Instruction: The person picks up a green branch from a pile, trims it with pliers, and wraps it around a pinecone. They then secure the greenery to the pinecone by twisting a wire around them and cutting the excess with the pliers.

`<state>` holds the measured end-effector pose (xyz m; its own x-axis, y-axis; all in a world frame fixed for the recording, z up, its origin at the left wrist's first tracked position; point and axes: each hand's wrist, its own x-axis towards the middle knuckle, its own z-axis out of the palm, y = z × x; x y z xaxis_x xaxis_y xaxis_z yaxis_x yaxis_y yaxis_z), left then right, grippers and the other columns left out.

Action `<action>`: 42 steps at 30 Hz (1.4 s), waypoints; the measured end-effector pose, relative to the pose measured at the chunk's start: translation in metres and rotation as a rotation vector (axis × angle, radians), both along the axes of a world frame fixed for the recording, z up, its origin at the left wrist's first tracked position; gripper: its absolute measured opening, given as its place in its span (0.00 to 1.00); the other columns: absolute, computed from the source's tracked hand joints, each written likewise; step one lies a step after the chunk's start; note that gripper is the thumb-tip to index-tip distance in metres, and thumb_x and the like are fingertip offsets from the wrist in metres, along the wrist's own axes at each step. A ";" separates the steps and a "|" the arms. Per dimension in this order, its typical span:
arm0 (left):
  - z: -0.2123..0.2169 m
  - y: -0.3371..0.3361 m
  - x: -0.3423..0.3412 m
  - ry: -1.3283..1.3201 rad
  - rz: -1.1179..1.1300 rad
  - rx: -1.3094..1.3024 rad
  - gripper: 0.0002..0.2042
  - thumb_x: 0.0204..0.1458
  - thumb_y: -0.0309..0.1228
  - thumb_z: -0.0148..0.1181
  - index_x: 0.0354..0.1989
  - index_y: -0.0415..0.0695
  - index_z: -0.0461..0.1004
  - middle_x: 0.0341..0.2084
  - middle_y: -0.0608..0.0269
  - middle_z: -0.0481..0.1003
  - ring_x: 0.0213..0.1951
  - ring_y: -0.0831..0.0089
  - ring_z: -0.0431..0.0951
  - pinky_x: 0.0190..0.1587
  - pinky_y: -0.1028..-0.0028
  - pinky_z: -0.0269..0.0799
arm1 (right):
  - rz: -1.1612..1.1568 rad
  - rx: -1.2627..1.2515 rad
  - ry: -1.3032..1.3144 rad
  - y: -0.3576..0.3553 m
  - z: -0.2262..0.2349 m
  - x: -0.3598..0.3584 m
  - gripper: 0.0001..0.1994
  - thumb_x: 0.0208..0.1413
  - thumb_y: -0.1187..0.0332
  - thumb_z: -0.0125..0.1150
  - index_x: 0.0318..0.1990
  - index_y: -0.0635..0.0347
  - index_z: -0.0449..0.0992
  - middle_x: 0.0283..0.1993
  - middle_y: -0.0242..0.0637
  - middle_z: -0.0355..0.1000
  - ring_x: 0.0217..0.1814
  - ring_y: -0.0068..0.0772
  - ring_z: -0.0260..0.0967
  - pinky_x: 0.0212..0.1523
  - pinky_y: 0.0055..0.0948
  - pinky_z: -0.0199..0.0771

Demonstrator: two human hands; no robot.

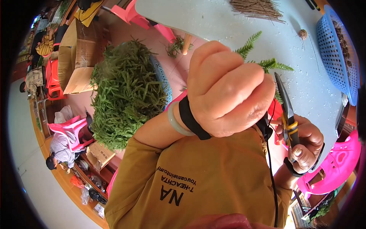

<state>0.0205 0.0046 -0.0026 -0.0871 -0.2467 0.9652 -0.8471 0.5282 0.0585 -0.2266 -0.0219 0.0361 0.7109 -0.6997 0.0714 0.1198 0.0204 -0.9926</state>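
My left hand (228, 91), raised over the near edge of the pale table (213, 23), is closed in a fist with its back toward the camera. From behind its knuckles stick out green artificial pine sprigs (247, 46), gripped by fingers that are mostly hidden. My right hand (308, 143), lower and to the right, is wrapped round the yellow-and-black handles of a pair of pliers (285, 100). The jaws of the pliers point up and away, close to the lower sprig tips.
A blue basket (162, 78) heaped with green sprigs (126, 95) stands left. On the table are thin brown stems (259, 8), a small brown ball on wire (302, 34) and a blue basket (331, 53) of brown pieces. Cardboard box (82, 49) and pink chair (337, 164) flank me; people sit far left.
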 end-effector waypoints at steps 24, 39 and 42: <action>0.041 0.021 0.004 1.738 -1.177 1.416 0.09 0.44 0.19 0.56 0.37 0.35 0.73 0.25 0.61 0.73 0.20 0.80 0.68 0.22 0.79 0.63 | 0.110 -0.522 0.036 -0.032 -0.017 -0.013 0.19 0.40 0.67 0.74 0.36 0.72 0.75 0.47 0.63 0.70 0.47 0.46 0.71 0.48 0.36 0.68; 0.020 0.016 -0.005 0.652 -0.393 0.573 0.11 0.37 0.15 0.57 0.31 0.39 0.77 0.23 0.62 0.71 0.23 0.76 0.70 0.25 0.79 0.63 | -0.127 -0.275 0.022 0.003 -0.016 -0.002 0.17 0.36 0.70 0.74 0.32 0.71 0.75 0.51 0.65 0.66 0.51 0.49 0.70 0.53 0.37 0.66; 0.024 0.019 -0.007 0.641 -0.360 0.550 0.12 0.36 0.14 0.58 0.31 0.39 0.77 0.24 0.61 0.72 0.22 0.73 0.70 0.25 0.78 0.64 | -0.134 -0.267 0.030 0.007 -0.015 0.004 0.17 0.36 0.70 0.75 0.32 0.71 0.75 0.51 0.65 0.66 0.51 0.49 0.70 0.53 0.37 0.66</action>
